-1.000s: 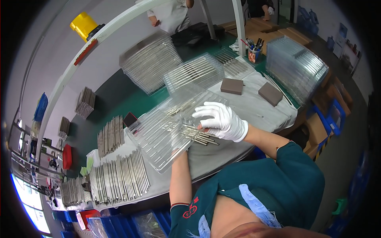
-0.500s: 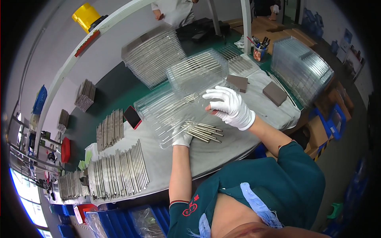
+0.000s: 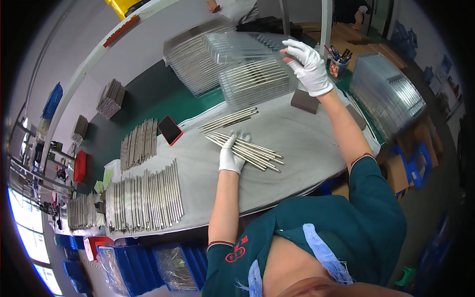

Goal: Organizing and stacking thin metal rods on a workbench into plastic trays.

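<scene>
My left hand (image 3: 230, 154), in a white glove, is closed around a loose bundle of thin metal rods (image 3: 255, 152) above the cloth. A few more rods (image 3: 227, 120) lie on the cloth just beyond it. My right hand (image 3: 310, 68), gloved with bare fingertips showing, is raised at the far side and pinches the right edge of a clear plastic tray (image 3: 232, 47). That tray is tilted over a stack of clear trays holding rods (image 3: 257, 81). Part of the stack is hidden behind the raised tray.
Rows of rods (image 3: 143, 203) lie at the left, near a red-edged phone (image 3: 170, 130). A tall tray stack (image 3: 198, 59) stands at the back, another (image 3: 388, 96) at the right. A brown block (image 3: 304, 101), pen cup (image 3: 338, 64) and frame post (image 3: 326, 27) are close to my right hand.
My right hand has carried the clear tray away from me, off the rods and over the far stack. The rods in my left hand and those on the cloth are now uncovered.
</scene>
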### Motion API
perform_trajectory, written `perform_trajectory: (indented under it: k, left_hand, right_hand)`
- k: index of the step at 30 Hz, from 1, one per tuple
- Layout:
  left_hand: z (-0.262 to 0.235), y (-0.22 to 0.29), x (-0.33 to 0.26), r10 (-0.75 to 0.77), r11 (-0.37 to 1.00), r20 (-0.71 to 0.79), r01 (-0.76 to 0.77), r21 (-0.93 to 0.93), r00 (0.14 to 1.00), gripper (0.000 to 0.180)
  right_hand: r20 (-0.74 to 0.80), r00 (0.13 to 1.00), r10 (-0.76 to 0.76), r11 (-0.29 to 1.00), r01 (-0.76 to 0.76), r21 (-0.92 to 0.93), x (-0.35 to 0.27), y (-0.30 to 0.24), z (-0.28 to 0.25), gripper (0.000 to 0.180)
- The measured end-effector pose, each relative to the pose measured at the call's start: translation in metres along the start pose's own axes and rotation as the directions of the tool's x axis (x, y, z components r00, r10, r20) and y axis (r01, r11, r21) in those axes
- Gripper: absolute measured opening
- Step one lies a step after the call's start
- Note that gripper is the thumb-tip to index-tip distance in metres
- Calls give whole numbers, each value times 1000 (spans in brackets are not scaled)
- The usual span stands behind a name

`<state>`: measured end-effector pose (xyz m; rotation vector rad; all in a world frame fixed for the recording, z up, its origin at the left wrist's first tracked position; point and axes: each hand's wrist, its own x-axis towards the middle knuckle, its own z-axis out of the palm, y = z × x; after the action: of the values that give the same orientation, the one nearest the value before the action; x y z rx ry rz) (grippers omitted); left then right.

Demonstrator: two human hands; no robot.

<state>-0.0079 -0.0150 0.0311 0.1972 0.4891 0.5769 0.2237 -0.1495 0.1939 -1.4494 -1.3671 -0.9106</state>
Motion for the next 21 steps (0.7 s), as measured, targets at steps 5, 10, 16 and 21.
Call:
perform_trajectory:
  k: [5,10,16,21]
  left_hand:
    - [-2,1,1,-21,999,16,21,-26,1000,21]
    - [-1,0,1,-11,1000,-5,11,-24,1000,19]
    - [0,1,1,-24,1000,-21,24,2,1000,20]
    - [0,0,1,-21,1000,-19,21,-7,1000,20]
  right_hand:
    - [65,998,7,997,-2,-79,0,28,25,20]
    - [547,833,77,985,22,-173,-50,60,61,18]
    - [666,717,205,972,-71,-222,-48,54,76,21]
    - [707,681,190,978,-66,-199,-46,57,81,21]
